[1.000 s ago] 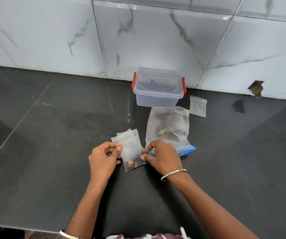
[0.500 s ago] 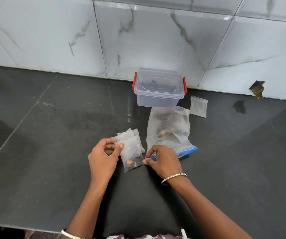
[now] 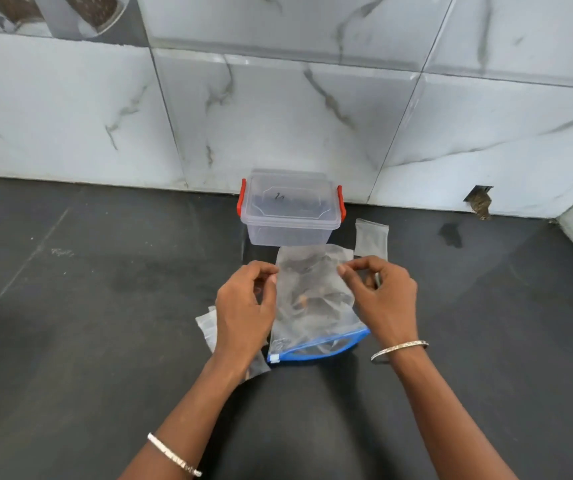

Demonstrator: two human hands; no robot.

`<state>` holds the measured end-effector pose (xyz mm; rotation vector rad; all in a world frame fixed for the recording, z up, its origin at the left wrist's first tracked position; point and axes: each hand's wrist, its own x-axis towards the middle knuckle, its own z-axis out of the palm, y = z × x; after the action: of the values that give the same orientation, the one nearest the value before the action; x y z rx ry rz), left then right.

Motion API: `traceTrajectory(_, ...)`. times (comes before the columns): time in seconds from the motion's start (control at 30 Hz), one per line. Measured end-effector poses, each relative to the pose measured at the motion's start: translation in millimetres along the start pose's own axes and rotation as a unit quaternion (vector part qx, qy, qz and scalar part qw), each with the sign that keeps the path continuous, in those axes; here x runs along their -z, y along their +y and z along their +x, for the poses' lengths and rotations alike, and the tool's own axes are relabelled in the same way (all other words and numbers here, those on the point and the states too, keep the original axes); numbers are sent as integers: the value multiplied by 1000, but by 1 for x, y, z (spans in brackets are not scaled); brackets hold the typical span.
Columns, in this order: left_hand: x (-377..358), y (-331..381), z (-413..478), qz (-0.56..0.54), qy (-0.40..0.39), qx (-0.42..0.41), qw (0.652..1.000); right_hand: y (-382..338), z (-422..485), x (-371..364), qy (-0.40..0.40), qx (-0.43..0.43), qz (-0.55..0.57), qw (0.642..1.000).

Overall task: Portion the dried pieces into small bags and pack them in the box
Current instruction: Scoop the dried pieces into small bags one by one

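The large zip bag (image 3: 316, 306) lies flat on the dark bench (image 3: 88, 323), its blue zipper edge toward the person and its far end just before the clear box (image 3: 290, 211). Dark dried pieces (image 3: 307, 301), with one orange bit, show through the plastic. The left hand (image 3: 245, 306) pinches the bag's left edge between thumb and fingertips; the right hand (image 3: 382, 292) pinches the right edge the same way. Under the left wrist lie several small bags (image 3: 209, 327), partly hidden. The box stands against the marble-tiled wall (image 3: 278, 116), lid on, with red latches at both ends. One more small bag (image 3: 371, 237) lies on the bench just right of the box. Each wrist carries a thin bangle.
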<state>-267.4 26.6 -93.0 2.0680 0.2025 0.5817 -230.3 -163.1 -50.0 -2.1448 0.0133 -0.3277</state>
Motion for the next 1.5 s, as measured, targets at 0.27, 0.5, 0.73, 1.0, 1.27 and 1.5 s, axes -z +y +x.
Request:
traceTrajectory(0.27, -70, 32, 57, 11, -81, -72, 994, 70, 65, 14, 52, -148, -82, 984)
traceTrajectory(0.5, -136, 54, 73, 108, -200, -94, 969, 97, 107, -7, 70, -240, -102, 963)
traceTrajectory(0.73, -165, 57, 84, 290, -292, -46, 910, 95, 124, -20, 30, -297, -114, 947)
traceTrajectory(1.0, -157, 54, 82, 165, -239, -16, 957, 99, 123, -18, 47, -267, -59, 961)
traceTrajectory(1.27, -105, 73, 63, -63, -81, 12, 995, 42, 67, 38, 67, -110, 13, 992)
traceTrajectory(1.5, -40, 86, 38, -213, -78, 51, 972, 11, 11, 77, -50, -42, 48, 997)
